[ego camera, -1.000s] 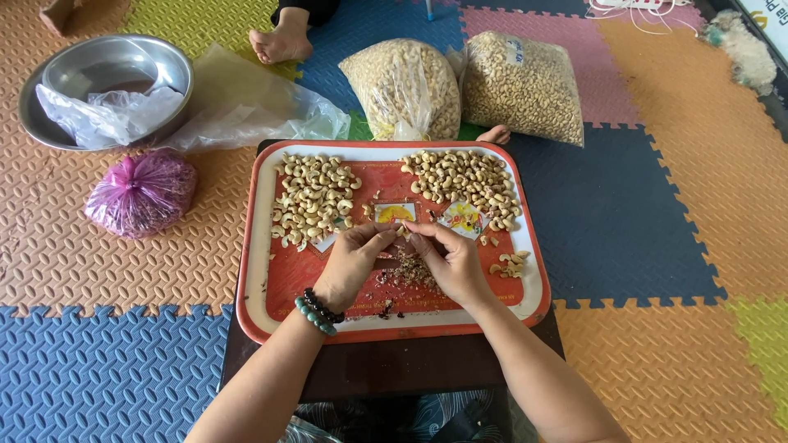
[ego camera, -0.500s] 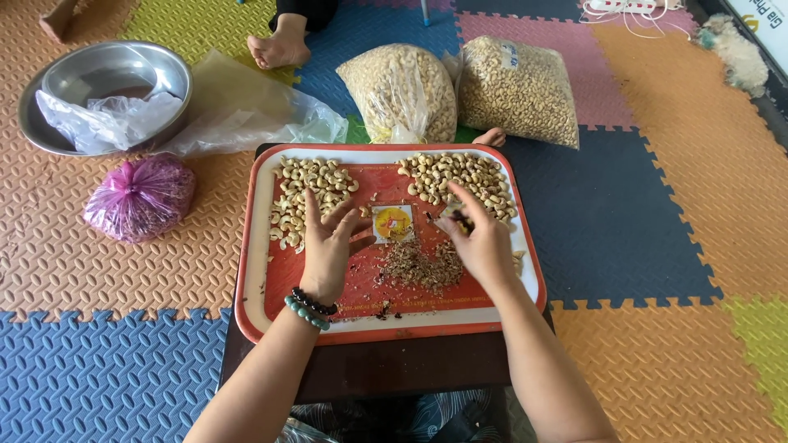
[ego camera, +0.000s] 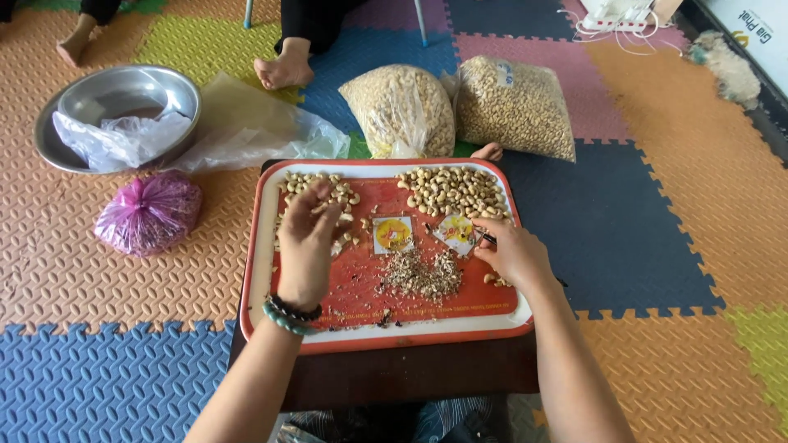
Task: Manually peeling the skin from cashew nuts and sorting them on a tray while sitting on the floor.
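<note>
**Hands over the cashew tray**

We are looking down at a red tray (ego camera: 256,271) with a white rim, sitting on a dark low table (ego camera: 394,373). Far to the left of our left hand, a purple tied bag (ego camera: 149,212) is lying on the orange mat, with a steel bowl (ego camera: 176,86) holding crumpled clear plastic beyond it. Our left hand (ego camera: 305,246) is hovering loosely open, fingers spread, over the left pile of pale cashews (ego camera: 316,187), gripping nothing we can see. Between our hands, two small square yellow stickers (ego camera: 392,234) are showing on the tray, and a heap of brown skins (ego camera: 423,275) is lying nearer to us. Our right hand (ego camera: 513,253) is curling around a thin dark tool (ego camera: 489,239), resting just below the right pile of cashews (ego camera: 453,190). Beyond that pile, two bulging clear bags of cashews (ego camera: 460,107) are standing side by side.
</note>
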